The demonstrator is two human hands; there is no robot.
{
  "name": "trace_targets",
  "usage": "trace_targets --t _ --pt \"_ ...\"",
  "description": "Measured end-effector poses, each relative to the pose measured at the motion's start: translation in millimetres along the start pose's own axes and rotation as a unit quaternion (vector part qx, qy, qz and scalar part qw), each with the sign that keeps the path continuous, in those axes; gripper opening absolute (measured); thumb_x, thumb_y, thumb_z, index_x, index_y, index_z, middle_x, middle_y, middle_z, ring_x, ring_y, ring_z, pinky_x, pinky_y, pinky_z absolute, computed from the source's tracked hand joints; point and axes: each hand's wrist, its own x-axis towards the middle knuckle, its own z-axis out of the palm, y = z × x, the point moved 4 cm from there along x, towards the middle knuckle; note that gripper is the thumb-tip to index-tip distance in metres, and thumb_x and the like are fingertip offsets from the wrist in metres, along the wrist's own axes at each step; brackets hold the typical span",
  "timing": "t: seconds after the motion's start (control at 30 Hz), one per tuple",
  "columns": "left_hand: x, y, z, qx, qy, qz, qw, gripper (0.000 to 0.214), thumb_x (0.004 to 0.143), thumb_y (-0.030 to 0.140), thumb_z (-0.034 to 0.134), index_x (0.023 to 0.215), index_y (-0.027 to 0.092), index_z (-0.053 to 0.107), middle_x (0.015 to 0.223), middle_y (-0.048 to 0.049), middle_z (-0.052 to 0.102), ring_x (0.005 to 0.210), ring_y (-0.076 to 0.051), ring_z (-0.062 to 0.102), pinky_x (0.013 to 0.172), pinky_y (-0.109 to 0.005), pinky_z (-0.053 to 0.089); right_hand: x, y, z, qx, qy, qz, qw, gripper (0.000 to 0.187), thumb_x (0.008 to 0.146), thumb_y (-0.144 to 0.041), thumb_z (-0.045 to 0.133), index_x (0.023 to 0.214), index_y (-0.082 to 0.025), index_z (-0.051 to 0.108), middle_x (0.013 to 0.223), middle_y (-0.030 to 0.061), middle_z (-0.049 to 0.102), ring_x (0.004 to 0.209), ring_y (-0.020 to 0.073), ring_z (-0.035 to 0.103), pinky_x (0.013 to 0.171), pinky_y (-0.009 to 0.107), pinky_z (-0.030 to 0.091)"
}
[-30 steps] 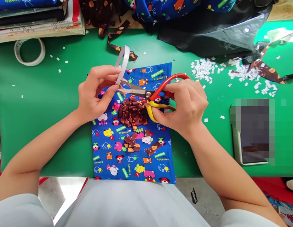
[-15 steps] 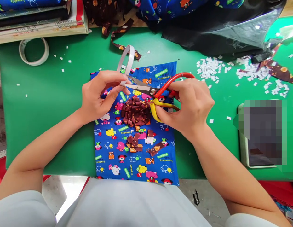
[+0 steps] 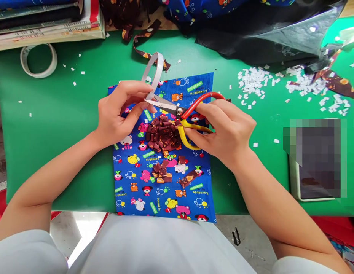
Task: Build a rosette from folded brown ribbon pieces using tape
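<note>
A narrow white strip (image 3: 158, 70), curled into a loop, is pinched by my left hand (image 3: 120, 110). My right hand (image 3: 227, 129) grips scissors (image 3: 196, 104) with one red and one yellow handle, thumb in the yellow loop. The blade tips meet the strip's end right at my left fingertips. Below them lies a blue cloth (image 3: 165, 198) printed with cartoon animals. A heap of small brown patterned pieces (image 3: 162, 135) rests on it. A smaller cluster of brown pieces (image 3: 162, 172) and a longer brown piece (image 3: 190, 178) lie nearer to me.
On the green table (image 3: 65, 160) are a white tape roll (image 3: 38, 61), scattered white bits (image 3: 254, 82) and a partly blurred phone (image 3: 294, 163). Books (image 3: 51, 30), a brown patterned strip (image 3: 139, 45) and a black sheet (image 3: 251, 42) sit along the back.
The scissor blades have closed together at the strip's end, and my right hand has shifted slightly left. My left hand keeps its pinch.
</note>
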Motion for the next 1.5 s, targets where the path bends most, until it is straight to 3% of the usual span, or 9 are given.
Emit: trace_targets --t 0.23,0.5,0.73,0.87,1.1,1.5 --pt "0 3 -1.0 0.005 0.000 0.006 1.000 0.020 0.095 0.035 0.052 0.113 0.025 0.054 0.095 -0.0009 0.069 0.078 -0.015 0.075 0.066 -0.024 0.061 2 -1 -2 -0.001 -0.017 -0.014 1.000 0.017 0.090 -0.036 0.053 0.092 -0.021 0.060 0.068 0.0027 0.060 0.065 0.0161 0.057 0.056 0.029 0.043" --pt "0 -3 -0.8 -0.001 -0.008 -0.022 1.000 0.028 0.094 0.048 0.052 0.108 0.023 0.055 0.091 -0.0021 0.068 0.075 -0.016 0.075 0.062 -0.026 0.062 1 1 -1 -0.022 -0.032 -0.035 0.999 0.018 0.090 -0.034 0.052 0.093 -0.020 0.061 0.077 0.0050 0.065 0.068 0.0158 0.060 0.054 0.027 0.043" --pt "2 -8 -1.7 -0.023 -0.003 -0.092 0.996 0.040 0.089 0.057 0.055 0.094 0.017 0.057 0.084 -0.0044 0.068 0.068 -0.013 0.071 0.060 -0.024 0.062 1 -1 -3 -0.015 -0.027 -0.047 0.998 0.017 0.090 -0.033 0.052 0.094 -0.019 0.061 0.075 0.0037 0.067 0.067 0.0154 0.061 0.052 0.027 0.038" --pt "3 -10 -1.3 -0.040 0.004 -0.075 0.996 0.034 0.090 0.052 0.058 0.094 0.018 0.058 0.086 -0.0041 0.068 0.065 -0.011 0.070 0.058 -0.021 0.060 1 0 -3 -0.018 -0.026 -0.032 0.999 0.021 0.091 -0.037 0.050 0.091 -0.019 0.061 0.072 0.0029 0.066 0.062 0.0137 0.059 0.050 0.027 0.034" --pt "1 -12 -0.2 -0.030 0.011 -0.064 0.997 0.030 0.090 0.049 0.058 0.099 0.020 0.059 0.085 -0.0036 0.070 0.066 -0.011 0.069 0.057 -0.020 0.058 4 1 -1 -0.028 -0.080 0.015 0.996 0.031 0.093 -0.046 0.046 0.087 -0.020 0.062 0.072 0.0038 0.066 0.062 0.0136 0.058 0.050 0.027 0.032" --pt "-1 -20 1.3 -0.050 -0.007 -0.060 0.997 0.037 0.090 0.054 0.056 0.097 0.019 0.061 0.093 -0.0043 0.070 0.068 -0.011 0.070 0.057 -0.021 0.058 1 0 0 -0.069 -0.037 -0.019 0.997 0.036 0.095 -0.046 0.041 0.080 -0.018 0.058 0.067 0.0030 0.063 0.059 0.0126 0.056 0.047 0.027 0.027"
